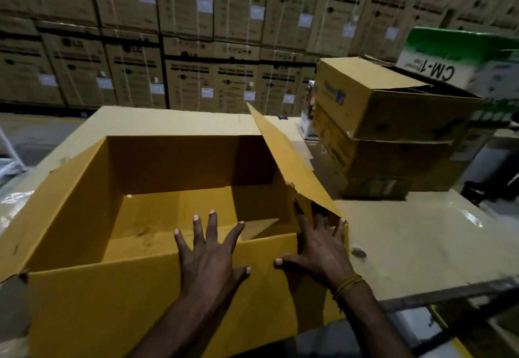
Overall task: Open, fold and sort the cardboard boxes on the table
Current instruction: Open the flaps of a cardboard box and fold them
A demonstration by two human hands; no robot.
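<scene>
A large yellow-brown cardboard box (157, 197) stands open and empty on the table (415, 245), its flaps spread outward. My left hand (210, 256) lies flat with fingers spread on the near flap, fingertips reaching over the box's near rim. My right hand (317, 248) presses with straight fingers on the same flap at the box's near right corner, just under the raised right flap (283, 155). Two more brown boxes (393, 133) are stacked at the table's right rear, the top one with its flaps partly open.
A green-and-white carton (460, 57) marked CM-1 stands behind the stacked boxes. A wall of stacked brown cartons (196, 34) fills the background. The table's right edge (449, 293) runs near my right wrist, with floor beyond.
</scene>
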